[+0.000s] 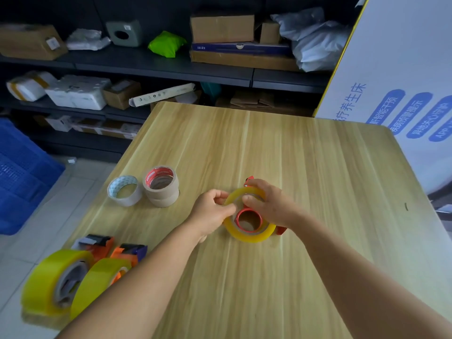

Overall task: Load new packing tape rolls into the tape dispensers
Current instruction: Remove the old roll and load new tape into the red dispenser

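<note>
Centrally on the wooden table [305, 167], both hands worked one yellow tape roll [249, 234] seated on the red dispenser [249, 217], lying flat. Left hand [210, 214] pinched the roll's left rim, fingers curled tight. Right hand [271, 203] gripped the far rim, thumb on top. Two loaded dispensers [73, 280] sat near-left; spare rolls [160, 185] stood apart, further left.

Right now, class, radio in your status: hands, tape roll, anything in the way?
Left hand and right hand both have a grip on the yellow tape roll. Roll around the red dispenser hub on the table. Nothing in the way.
</note>
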`<state>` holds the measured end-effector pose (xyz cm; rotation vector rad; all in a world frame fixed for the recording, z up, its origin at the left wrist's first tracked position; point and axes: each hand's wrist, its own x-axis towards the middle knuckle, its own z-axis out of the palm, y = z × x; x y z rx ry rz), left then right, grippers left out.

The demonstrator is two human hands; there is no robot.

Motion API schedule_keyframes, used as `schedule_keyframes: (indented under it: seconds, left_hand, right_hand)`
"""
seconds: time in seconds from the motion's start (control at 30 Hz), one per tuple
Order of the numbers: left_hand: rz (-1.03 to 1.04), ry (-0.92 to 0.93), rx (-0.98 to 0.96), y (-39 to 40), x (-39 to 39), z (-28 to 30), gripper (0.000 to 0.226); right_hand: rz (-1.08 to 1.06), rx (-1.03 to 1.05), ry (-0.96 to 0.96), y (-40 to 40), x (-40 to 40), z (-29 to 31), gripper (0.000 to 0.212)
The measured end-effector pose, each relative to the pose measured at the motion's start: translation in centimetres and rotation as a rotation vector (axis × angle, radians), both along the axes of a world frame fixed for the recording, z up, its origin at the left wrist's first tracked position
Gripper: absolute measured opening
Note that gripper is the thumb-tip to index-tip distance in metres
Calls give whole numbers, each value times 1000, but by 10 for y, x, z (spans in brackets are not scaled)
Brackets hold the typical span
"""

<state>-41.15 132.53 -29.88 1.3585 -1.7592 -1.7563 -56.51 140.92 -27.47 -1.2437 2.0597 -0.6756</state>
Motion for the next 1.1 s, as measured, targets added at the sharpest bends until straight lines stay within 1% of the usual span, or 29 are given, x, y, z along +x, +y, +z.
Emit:
schedule_keyframes:
  seconds: [0.1,0.13,0.23,0.3,0.37,0.5,0.63,0.77,0.87,0.93,1.0,1.03,1.1]
  left_hand:
    - [69,-83,2,1,-6,-12,38]
    - [91,-94,20,1,-8,-14,39]
    - [109,-128,59,3,-16,-20,36]
    - [98,-173,33,6,-22,-26,30]
    - [94,-220,0,9,-25,-32,30]
    - [79,-303,-51,8,-26,-41,37]
    - [-3,-384,-105,-1,-27,-46,32]
    - [-143,-482,-155,-3,-29,-56,32]
    - [-199,-523,-144,-5,-26,-63,34]
    - [-222,-501,-132,-6,-24,-66,38]
    - [-228,-462,-131,-8,-22,-70,45]
    - [-223,-448,-125,-8,-21,-71,46]
    - [-204,-429,-121,-7,-21,-72,41]
  right_hand:
    - [94,39,147,9,6,-4,97]
    - [137,65,213,13,9,-6,108]
    - [220,123,452,22,14,-21,125]
    - [225,181,519,24,15,-31,129]
    - [215,224,536,26,15,-38,128]
    - [210,216,575,23,18,-44,126]
    - [217,224,603,16,18,-48,124]
    - [253,299,631,19,14,-55,118]
    - [282,297,630,20,14,-57,113]
    - [286,227,660,18,17,-59,101]
    - [288,176,707,15,24,-61,83]
    - [288,184,717,13,29,-64,75]
    - [281,241,717,9,40,-71,55]
